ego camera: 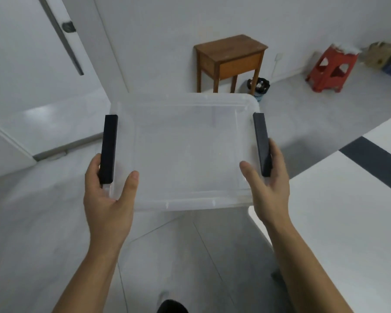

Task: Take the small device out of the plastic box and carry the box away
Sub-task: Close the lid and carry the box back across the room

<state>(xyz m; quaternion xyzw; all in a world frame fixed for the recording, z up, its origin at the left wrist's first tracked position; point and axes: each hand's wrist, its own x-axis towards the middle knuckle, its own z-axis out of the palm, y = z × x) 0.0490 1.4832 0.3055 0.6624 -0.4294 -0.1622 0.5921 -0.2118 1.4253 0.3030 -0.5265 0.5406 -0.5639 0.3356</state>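
Hands [185, 195] grip clear, seemingly empty rounded plastic box [185, 152].

One plastic box [185, 152], two hands, one wooden table [230, 57], one red stool [332, 68].

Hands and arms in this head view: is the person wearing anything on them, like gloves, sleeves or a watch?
No. The left hand and right hand are bare, with no gloves or rings showing. Both forearms are uncovered down to the picture's bottom edge: no sleeves, watch or bracelet in view.
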